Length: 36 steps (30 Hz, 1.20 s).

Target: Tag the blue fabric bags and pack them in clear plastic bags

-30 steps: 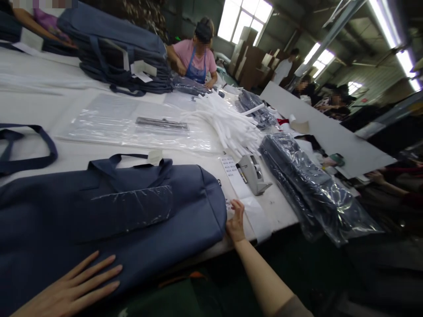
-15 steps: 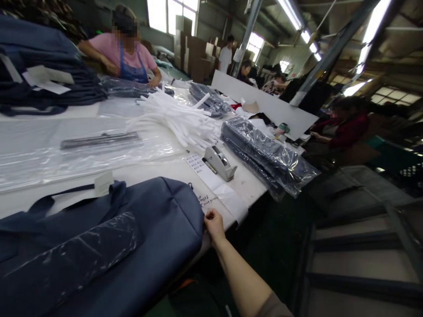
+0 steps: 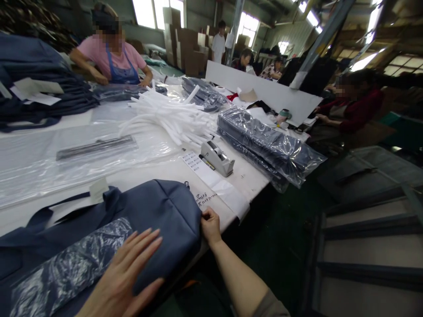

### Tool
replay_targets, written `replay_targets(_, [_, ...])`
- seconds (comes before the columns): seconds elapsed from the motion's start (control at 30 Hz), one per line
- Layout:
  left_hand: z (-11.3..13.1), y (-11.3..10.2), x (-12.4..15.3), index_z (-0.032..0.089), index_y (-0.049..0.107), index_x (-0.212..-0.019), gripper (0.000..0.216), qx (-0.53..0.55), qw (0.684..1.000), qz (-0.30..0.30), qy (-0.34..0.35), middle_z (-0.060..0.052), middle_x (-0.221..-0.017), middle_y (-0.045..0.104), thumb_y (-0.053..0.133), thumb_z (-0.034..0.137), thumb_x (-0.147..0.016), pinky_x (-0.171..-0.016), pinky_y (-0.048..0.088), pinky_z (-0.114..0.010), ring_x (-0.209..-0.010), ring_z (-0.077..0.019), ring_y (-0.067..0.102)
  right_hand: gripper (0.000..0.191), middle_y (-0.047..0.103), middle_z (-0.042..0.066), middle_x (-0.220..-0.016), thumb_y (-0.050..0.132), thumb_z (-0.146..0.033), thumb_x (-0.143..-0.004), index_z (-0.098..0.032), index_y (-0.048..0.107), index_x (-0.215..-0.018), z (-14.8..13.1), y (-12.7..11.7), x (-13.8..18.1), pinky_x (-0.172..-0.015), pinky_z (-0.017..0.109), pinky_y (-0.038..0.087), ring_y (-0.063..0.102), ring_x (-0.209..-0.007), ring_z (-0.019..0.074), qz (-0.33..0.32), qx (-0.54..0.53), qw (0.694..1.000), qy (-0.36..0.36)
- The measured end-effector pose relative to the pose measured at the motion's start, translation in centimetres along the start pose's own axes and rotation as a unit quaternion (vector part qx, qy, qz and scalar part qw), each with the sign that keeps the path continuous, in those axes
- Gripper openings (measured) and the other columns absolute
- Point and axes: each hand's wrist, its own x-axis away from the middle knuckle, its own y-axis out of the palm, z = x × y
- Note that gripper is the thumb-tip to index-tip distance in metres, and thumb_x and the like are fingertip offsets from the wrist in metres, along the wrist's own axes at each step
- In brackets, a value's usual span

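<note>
A dark blue fabric bag (image 3: 165,207) lies along the near edge of the table, its handle strap (image 3: 41,218) and a pale paper tag (image 3: 98,190) on the upper side. On top of it rests a dark item in clear plastic wrap (image 3: 76,259). My right hand (image 3: 211,225) has its fingers closed in a pinch on the bag's right end. Over the bag's front, beside the wrapped item, my left hand (image 3: 127,275) is open with fingers stretched out; whether it touches the fabric I cannot tell.
A tape dispenser (image 3: 218,159) stands by a label sheet (image 3: 198,167). Behind are white foam strips (image 3: 172,112), plastic-wrapped bags (image 3: 261,141) and a stack of blue bags (image 3: 39,79). Clear plastic sheets (image 3: 29,176) cover the left. A co-worker (image 3: 115,61) stands opposite.
My left hand has come into view from below and is now over the bag. My right hand still pinches the bag's end. The camera view has shifted slightly.
</note>
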Motion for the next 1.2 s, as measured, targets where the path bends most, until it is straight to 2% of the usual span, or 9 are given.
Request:
replay_targets(0.13, [2.9, 6.3, -4.7, 0.01, 0.032, -0.146, 0.072, -0.032, 0.997, 0.036, 0.053, -0.012, -0.148, 0.038, 0.055, 0.034, -0.082, -0.116, 0.02, -0.048, -0.138, -0.0296, 0.032, 0.023, 0.048, -0.004, -0.055, 0.062, -0.033, -0.063, -0.023, 0.044, -0.054, 0.3, -0.8, 0.3, -0.059, 0.027, 0.043, 0.046, -0.057, 0.013, 0.047, -0.021, 0.998, 0.028])
replay_targets(0.27, [3.1, 9.3, -3.7, 0.01, 0.037, -0.142, 0.066, 0.015, 0.997, 0.042, 0.071, -0.014, -0.146, 0.042, 0.056, 0.023, -0.08, -0.118, 0.017, -0.049, -0.139, -0.0292, 0.031, 0.026, 0.051, -0.002, -0.067, 0.055, -0.048, -0.076, -0.024, 0.047, -0.07, -0.1, -3.0, -0.5, -0.055, 0.027, 0.048, 0.053, -0.06, 0.0134, 0.066, -0.058, 0.993, 0.077])
replay_targets(0.37, [2.6, 8.9, -2.5, 0.015, 0.038, -0.14, 0.06, 0.082, 0.993, 0.057, 0.061, -0.014, -0.14, 0.048, 0.057, 0.018, -0.083, -0.115, 0.026, -0.052, -0.137, -0.0282, 0.035, 0.032, 0.057, -0.001, -0.071, 0.063, -0.052, -0.073, -0.022, 0.057, -0.08, -1.0, -4.0, -1.8, -0.056, 0.027, 0.05, 0.057, -0.063, 0.0135, -0.019, -0.064, 0.992, 0.109])
replay_targets(0.57, [3.0, 8.3, -2.9, 0.019, 0.044, -0.133, 0.05, 0.129, 0.988, 0.069, 0.042, -0.013, -0.134, 0.053, 0.055, 0.012, -0.084, -0.111, 0.035, -0.053, -0.132, -0.0263, 0.042, 0.022, 0.058, -0.003, -0.049, 0.078, -0.036, -0.06, -0.017, 0.066, -0.06, -1.8, -3.1, -4.2, -0.043, 0.022, 0.039, 0.05, -0.044, 0.0114, -0.211, -0.024, 0.964, 0.159])
replay_targets(0.67, [3.1, 8.4, -2.9, 0.018, 0.044, -0.133, 0.051, 0.113, 0.991, 0.064, 0.042, -0.013, -0.134, 0.053, 0.056, 0.013, -0.084, -0.11, 0.036, -0.053, -0.131, -0.0269, 0.043, 0.018, 0.059, -0.003, -0.05, 0.077, -0.03, -0.058, -0.018, 0.065, -0.059, -1.5, -2.9, -3.6, -0.041, 0.022, 0.036, 0.05, -0.043, 0.0117, -0.195, -0.029, 0.965, 0.171])
replay_targets(0.9, [3.6, 7.9, -2.7, 0.016, 0.045, -0.129, 0.048, 0.134, 0.983, 0.118, 0.039, -0.013, -0.123, 0.059, 0.057, 0.008, -0.083, -0.107, 0.04, -0.051, -0.124, -0.0262, 0.048, 0.025, 0.05, -0.007, -0.055, 0.061, -0.044, -0.071, -0.021, 0.054, -0.072, -0.4, -2.4, 0.7, -0.048, 0.024, 0.035, 0.043, -0.044, 0.0083, -0.043, -0.103, 0.978, 0.173])
replay_targets(1.03, [4.8, 6.9, -4.6, 0.014, 0.049, -0.128, 0.046, 0.085, 0.991, 0.107, -0.009, -0.015, -0.121, 0.058, 0.051, 0.015, -0.083, -0.094, 0.048, -0.051, -0.111, -0.0301, 0.054, 0.024, 0.05, -0.006, -0.057, 0.065, -0.042, -0.07, -0.02, 0.056, -0.074, -0.6, -2.5, 0.5, -0.049, 0.024, 0.035, 0.044, -0.047, 0.0089, -0.063, -0.106, 0.979, 0.162])
replay_targets(1.13, [5.3, 6.5, -5.7, 0.016, 0.057, -0.12, 0.037, 0.093, 0.988, 0.116, -0.034, -0.011, -0.101, 0.062, 0.046, 0.015, -0.085, -0.086, 0.051, -0.045, -0.093, -0.0256, 0.058, 0.022, 0.054, -0.005, -0.063, 0.066, -0.037, -0.068, -0.02, 0.056, -0.079, -1.0, -3.2, 0.3, -0.052, 0.024, 0.039, 0.049, -0.053, 0.0102, -0.093, -0.107, 0.978, 0.155])
replay_targets(1.2, [5.3, 6.5, -5.9, 0.015, 0.06, -0.114, 0.03, 0.113, 0.982, 0.154, -0.007, -0.008, -0.089, 0.062, 0.046, 0.013, -0.087, -0.086, 0.051, -0.039, -0.089, -0.0218, 0.059, 0.039, 0.06, -0.002, -0.079, 0.073, -0.026, -0.057, -0.022, 0.057, -0.092, -1.4, -3.7, 0.4, -0.059, 0.025, 0.045, 0.055, -0.065, 0.012, -0.12, -0.109, 0.976, 0.149])
